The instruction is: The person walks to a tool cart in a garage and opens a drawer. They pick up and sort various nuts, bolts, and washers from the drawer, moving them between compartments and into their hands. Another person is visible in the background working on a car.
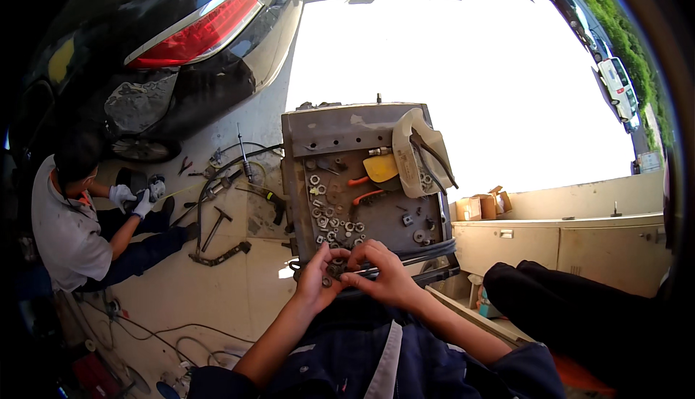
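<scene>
Both hands meet at the near edge of a metal work cart [355, 122]. My left hand [316, 277] is cupped, its fingers curled around small dark metal nuts [335, 269]. Against it, my right hand [382, 274] has its thumb and fingers bent together at these parts; what they pinch is too small to make out. A thin shiny rod [369, 270] shows by the right fingers, and I cannot tell whether they hold it. Just beyond my hands, many loose nuts [333, 222] lie scattered on the cart's tray, near red-handled pliers [369, 196].
A yellow tool [381, 168] and a pale bag [420, 149] lie on the cart. Left, a gloved co-worker [83, 225] sits beside a dark car [217, 59] with a damaged bumper. Hammer [216, 230], hoses and tools litter the floor. Low cabinets [507, 247] stand right.
</scene>
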`<action>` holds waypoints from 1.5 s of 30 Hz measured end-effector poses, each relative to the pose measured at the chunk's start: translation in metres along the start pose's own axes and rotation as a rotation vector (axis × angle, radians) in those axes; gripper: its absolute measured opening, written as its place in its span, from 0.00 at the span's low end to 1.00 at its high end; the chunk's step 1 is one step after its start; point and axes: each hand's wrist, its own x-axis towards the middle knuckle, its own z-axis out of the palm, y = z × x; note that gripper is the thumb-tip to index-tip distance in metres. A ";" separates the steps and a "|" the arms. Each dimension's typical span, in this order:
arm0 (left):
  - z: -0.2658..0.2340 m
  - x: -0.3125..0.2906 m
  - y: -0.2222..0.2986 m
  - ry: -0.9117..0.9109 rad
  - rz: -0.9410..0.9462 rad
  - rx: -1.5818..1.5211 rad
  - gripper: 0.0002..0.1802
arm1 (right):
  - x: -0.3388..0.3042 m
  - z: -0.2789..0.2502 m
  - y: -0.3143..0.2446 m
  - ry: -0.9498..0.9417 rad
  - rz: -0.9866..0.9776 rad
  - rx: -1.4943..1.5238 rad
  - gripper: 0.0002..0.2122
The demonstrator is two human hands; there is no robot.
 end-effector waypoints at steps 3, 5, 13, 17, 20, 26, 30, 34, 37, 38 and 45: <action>-0.007 0.001 -0.002 -0.046 -0.129 0.025 0.20 | 0.012 0.002 0.017 0.100 0.036 -0.142 0.08; -0.013 -0.002 -0.001 -0.096 -0.190 -0.013 0.21 | 0.026 0.005 0.035 0.137 0.167 -0.257 0.08; -0.013 -0.020 0.014 0.058 -0.056 0.185 0.19 | 0.073 0.048 0.046 -0.048 0.043 -0.420 0.12; -0.012 -0.029 0.028 0.009 0.048 0.361 0.16 | 0.088 0.056 0.041 -0.026 0.033 -0.490 0.14; -0.014 -0.023 0.036 0.128 0.193 0.550 0.13 | 0.084 0.050 0.043 -0.062 0.108 -0.581 0.11; -0.010 0.023 0.074 0.339 0.597 1.242 0.07 | 0.058 0.026 0.051 -0.107 0.222 -0.593 0.08; 0.009 0.057 0.103 0.468 0.794 1.741 0.08 | 0.040 0.013 0.053 -0.212 0.301 -0.599 0.08; 0.025 0.085 0.116 0.536 0.836 2.127 0.09 | 0.019 0.005 0.053 -0.231 0.341 -0.509 0.09; 0.027 0.098 0.119 0.501 0.795 2.315 0.09 | 0.009 0.000 0.055 -0.205 0.343 -0.445 0.09; 0.027 0.101 0.119 0.489 0.781 2.355 0.09 | 0.007 -0.001 0.056 -0.187 0.323 -0.426 0.09; 0.023 0.113 0.120 0.422 0.768 2.503 0.07 | 0.015 -0.001 0.055 -0.087 0.184 -0.324 0.07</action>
